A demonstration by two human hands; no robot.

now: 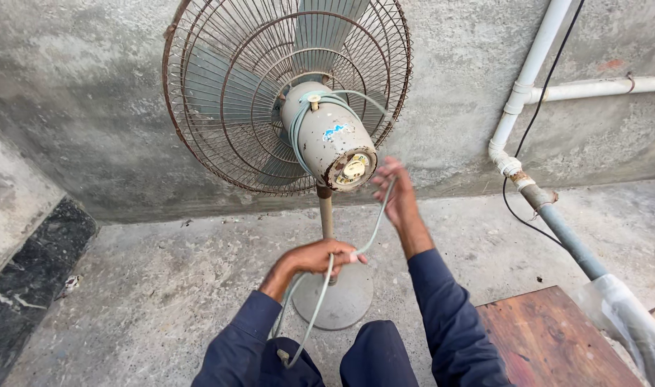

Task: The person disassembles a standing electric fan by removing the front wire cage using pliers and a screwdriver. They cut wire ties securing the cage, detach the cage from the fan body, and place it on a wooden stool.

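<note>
Left edge: dark stone slab (pixel 33 276) against a rough grey wall (pixel 91 86), bare concrete floor (pixel 148 287) beneath.
Fan: old pedestal fan (pixel 288 93) with a rusted wire cage, seen from the rear, upright on a thin pole and round base (pixel 338 294); pale motor housing (pixel 329 136) facing the camera.
Cord: grey-green power cord (pixel 320 297) looped around the top of the motor housing, running down past the pole towards the lap.
Left hand: left hand (pixel 320 256), in a dark blue sleeve, clenched around the cord just in front of the pole.
Right hand: right hand (pixel 394 193) raised beside the motor's rear cap, fingers loosely curled with the cord across them; firmness of grip unclear through motion blur.
Step in hand: by the look of it, handling the cord at the motor, winding or unwinding not clear.
Next move: likely calls for steady tension between both hands, without tipping the stand.
Right side: white and grey pipes (pixel 528 79) on the wall, thin black cable (pixel 535 122), reddish wooden board (pixel 549 337).
</note>
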